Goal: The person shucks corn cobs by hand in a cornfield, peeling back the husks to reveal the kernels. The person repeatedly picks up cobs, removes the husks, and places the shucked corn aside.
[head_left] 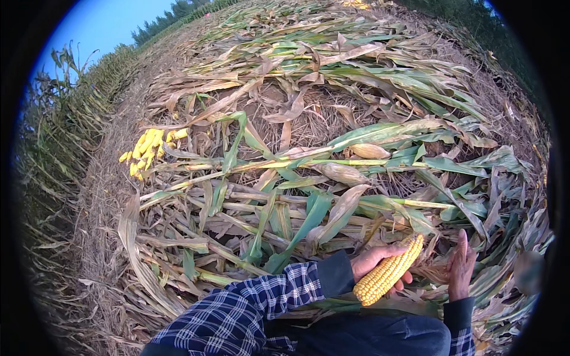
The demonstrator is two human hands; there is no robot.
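Observation:
My left hand (376, 263) grips a bare yellow ear of corn (388, 272), tilted with one end up to the right. Just right of it, my right hand (461, 267) has one finger pointing up and is close to dry, brownish corn husks (429, 272); whether it grips them cannot be told. Two ears in their husks, one (369, 151) above the other (342, 173), lie among cut corn stalks (267, 165) ahead of my hands. A heap of bare yellow ears (149, 147) rests on the ground at the left.
Cut stalks and dry leaves (285, 213) cover much of the ground before me. Beyond a strip of straw-littered soil stand corn plants (53, 147) on the left. Farther off lie another row of stalks (356, 66) and more yellow ears (356, 4).

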